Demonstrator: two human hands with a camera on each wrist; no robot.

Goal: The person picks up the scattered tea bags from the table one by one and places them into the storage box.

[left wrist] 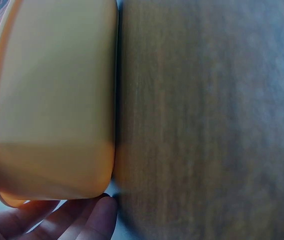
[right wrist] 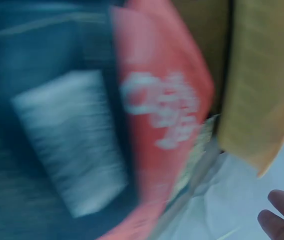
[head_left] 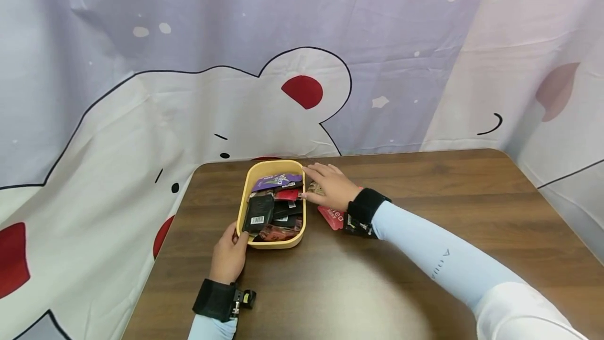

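Note:
A yellow plastic basket stands near the table's far edge, filled with small packets. My left hand grips its near left corner, thumb at the rim and fingers against the outer wall; the left wrist view shows these fingers beside the basket wall. Beyond the right rim, my right hand is stretched out, fingertips right at the rim and nothing held. Beneath and beside it lie a red packet with white lettering, a black packet with a white label, and a partly hidden beige packet.
Inside the basket are a purple packet, a black packet with a barcode, a red packet and several others. The brown wooden table extends to the right. A patterned curtain hangs close behind it.

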